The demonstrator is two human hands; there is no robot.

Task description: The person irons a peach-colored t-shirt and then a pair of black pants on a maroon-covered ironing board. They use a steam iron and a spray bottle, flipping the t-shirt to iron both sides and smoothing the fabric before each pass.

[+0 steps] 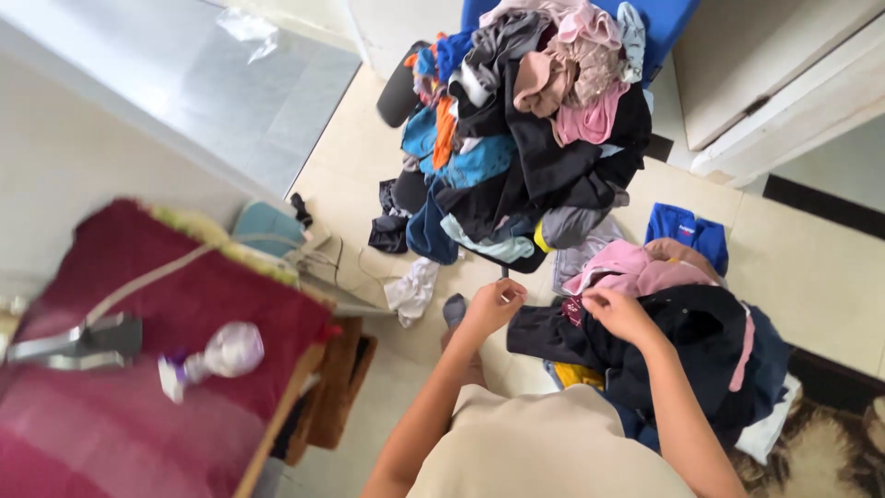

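Both grips are busy on one dark garment (562,334): my left hand (490,307) has its fingers curled shut around the near edge of the black cloth, and my right hand (619,314) pinches the same cloth a little further along, just under a pink piece (627,267). The garment lies on the floor at the near edge of a smaller heap (701,350) of dark, pink and blue clothes beside my right arm. Beyond it, a much bigger pile of mixed clothes (516,138) sits heaped against a blue bin (668,23), with loose pieces spilling onto the tiled floor (811,277), among them a white rag (412,290) and a blue shirt (687,231). At my left stands the worktop (184,304), draped in a red cloth, bearing a clothes iron (78,343) and a clear spray bottle (217,355). I judge the sorting to be at an early stage: I see nothing folded or stacked anywhere, no garment is spread on the worktop, and both heaps look untouched apart from the one dark piece I am drawing out. Nearly all the laundry remains.
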